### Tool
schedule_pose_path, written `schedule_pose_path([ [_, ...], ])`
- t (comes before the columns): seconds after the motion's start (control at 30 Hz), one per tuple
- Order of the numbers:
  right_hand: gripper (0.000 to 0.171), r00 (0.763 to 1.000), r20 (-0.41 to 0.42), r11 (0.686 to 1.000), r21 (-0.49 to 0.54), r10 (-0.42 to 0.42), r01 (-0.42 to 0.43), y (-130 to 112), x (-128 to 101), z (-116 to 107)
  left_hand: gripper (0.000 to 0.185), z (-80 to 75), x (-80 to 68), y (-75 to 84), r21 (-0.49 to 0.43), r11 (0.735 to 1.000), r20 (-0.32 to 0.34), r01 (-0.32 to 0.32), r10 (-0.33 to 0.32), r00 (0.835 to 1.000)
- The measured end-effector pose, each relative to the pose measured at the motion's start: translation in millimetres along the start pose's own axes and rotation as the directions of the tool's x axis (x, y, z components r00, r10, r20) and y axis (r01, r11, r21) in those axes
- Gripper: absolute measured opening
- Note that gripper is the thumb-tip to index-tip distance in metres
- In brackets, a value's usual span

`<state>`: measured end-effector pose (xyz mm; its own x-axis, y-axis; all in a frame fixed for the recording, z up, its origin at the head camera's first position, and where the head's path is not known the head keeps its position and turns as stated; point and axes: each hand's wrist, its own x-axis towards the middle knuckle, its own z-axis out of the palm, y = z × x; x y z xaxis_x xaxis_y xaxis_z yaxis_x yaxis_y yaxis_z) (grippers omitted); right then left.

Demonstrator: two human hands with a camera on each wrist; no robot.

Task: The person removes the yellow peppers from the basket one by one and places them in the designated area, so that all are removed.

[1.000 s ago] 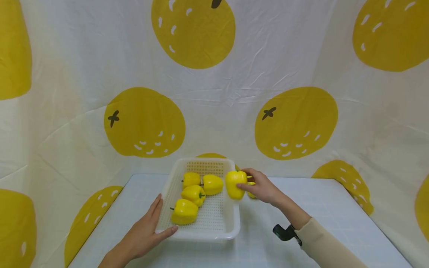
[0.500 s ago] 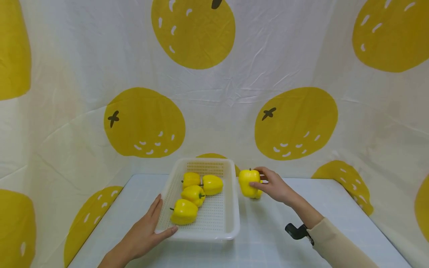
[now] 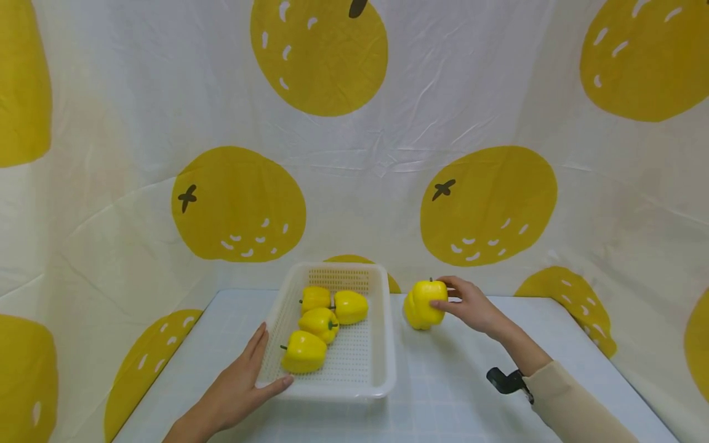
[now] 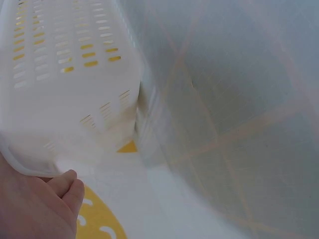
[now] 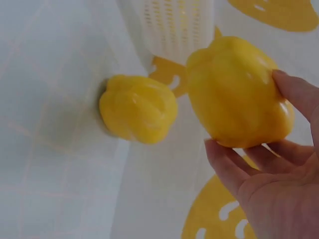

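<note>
A white perforated basket stands on the table with several yellow bell peppers inside. My left hand rests against its near-left corner, fingers straight along the side wall and thumb at the front rim. Right of the basket, my right hand grips a yellow pepper just above the table. In the right wrist view this held pepper sits between thumb and fingers. A second loose pepper lies on the table beside it, half hidden behind the held one in the head view.
The table wears a pale grid-patterned cloth. A white backdrop with big yellow fruit prints closes in the back and both sides. A black wrist mount sits on my right sleeve.
My right hand has carried the pepper rightward from over the basket's right rim to a spot beside the loose pepper on the table. The left hand and basket have stayed put.
</note>
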<state>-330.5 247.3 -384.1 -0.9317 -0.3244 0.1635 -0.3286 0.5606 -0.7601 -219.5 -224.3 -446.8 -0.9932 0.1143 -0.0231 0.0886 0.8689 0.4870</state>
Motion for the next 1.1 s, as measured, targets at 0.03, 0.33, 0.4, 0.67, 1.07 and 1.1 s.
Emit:
schedule_pose_path([
  [0.03, 0.065, 1.000, -0.002, 1.000, 0.000, -0.001, 0.001, 0.8, -0.5, -1.7, 0.125, -0.1, -0.2, -0.1, 0.001, 1.000, -0.003, -0.004, 0.004, 1.000],
  [0.33, 0.069, 0.998, -0.029, 0.998, -0.049, 0.049, -0.050, 12.0, -2.2, -15.0, 0.126, 0.3, -1.3, -0.1, -0.004, 1.000, -0.006, -0.006, 0.006, 1.000],
  [0.4, 0.069, 0.998, -0.036, 0.997, -0.055, 0.054, -0.056, 16.0, -2.5, -18.2, 0.125, 0.8, -1.7, 0.0, -0.004, 1.000, -0.005, -0.004, 0.004, 1.000],
  [0.67, 0.067, 0.995, -0.069, 0.995, -0.074, 0.067, -0.073, 30.7, -1.7, -27.6, 0.125, 0.8, -1.2, -1.0, -0.006, 1.000, -0.011, -0.007, 0.007, 1.000],
  [1.07, 0.072, 0.982, -0.085, 0.985, -0.025, 0.166, -0.169, 66.7, 4.9, -24.2, 0.124, 0.4, -1.4, 0.1, -0.029, 1.000, -0.002, -0.004, 0.004, 1.000],
  [1.1, 0.073, 0.982, -0.085, 0.985, -0.022, 0.169, -0.171, 69.9, 5.8, -23.5, 0.124, 0.5, -1.4, 0.0, -0.028, 1.000, -0.002, -0.004, 0.004, 1.000],
])
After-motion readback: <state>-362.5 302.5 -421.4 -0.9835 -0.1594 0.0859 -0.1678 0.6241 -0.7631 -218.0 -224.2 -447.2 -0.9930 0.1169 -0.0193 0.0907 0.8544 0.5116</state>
